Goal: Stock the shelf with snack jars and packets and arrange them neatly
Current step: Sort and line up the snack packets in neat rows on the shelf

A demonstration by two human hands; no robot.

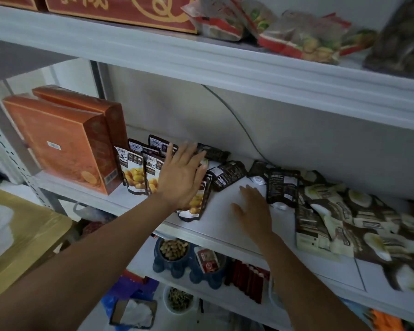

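On the middle shelf (225, 225) a row of small chestnut snack packets (134, 173) stands upright next to two orange boxes (65, 142). My left hand (181, 177) is spread flat against the right end of that row, fingers apart, holding nothing. One packet (196, 206) leans just under its palm. My right hand (253, 211) hovers palm down over the bare shelf, fingers apart, just left of dark packets lying flat (282, 187). More dark packets (227, 174) lie loose behind, and a heap of brown and white packets (344, 218) fills the shelf's right side.
The top shelf (201, 58) carries a red box (120, 10) and clear bags of snacks (301, 37). A cable (239, 123) hangs down the back wall. The lower shelf holds blue bowls of nuts (173, 250) and red packets (249, 280). A yellow table (29, 235) stands left.
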